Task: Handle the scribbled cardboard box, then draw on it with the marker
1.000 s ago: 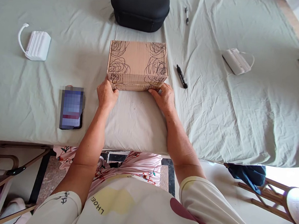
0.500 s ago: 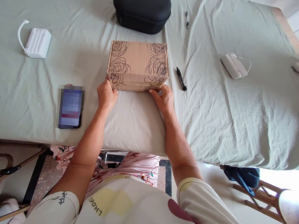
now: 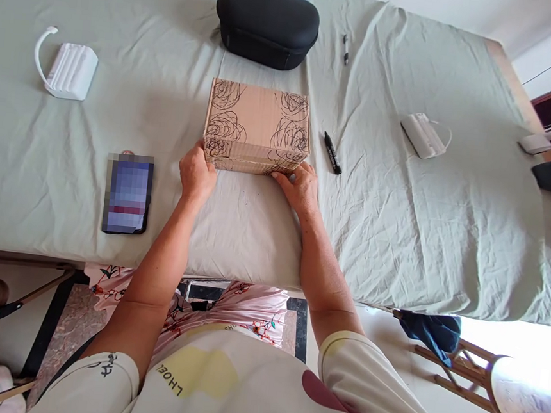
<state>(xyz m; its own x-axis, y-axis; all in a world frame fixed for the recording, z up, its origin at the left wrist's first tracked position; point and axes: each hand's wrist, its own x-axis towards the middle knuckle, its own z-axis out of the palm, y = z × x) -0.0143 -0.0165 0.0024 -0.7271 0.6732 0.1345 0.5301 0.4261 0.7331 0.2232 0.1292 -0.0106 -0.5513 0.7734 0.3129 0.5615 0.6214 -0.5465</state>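
Both hands (image 3: 196, 177) (image 3: 301, 186) at scribbled cardboard box (image 3: 258, 121) (black marker (image 3: 332, 153) beside)

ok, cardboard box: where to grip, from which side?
Its two short ends, one hand each, coming in from the sides. The cardboard box lies flat, closed and wide, bare cloth beside both ends; left hand and right hand touch its near corners.

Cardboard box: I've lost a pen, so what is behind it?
A black case lies behind the cardboard box on the green sheet, a pen farther right. The sheet against its far side is hidden.
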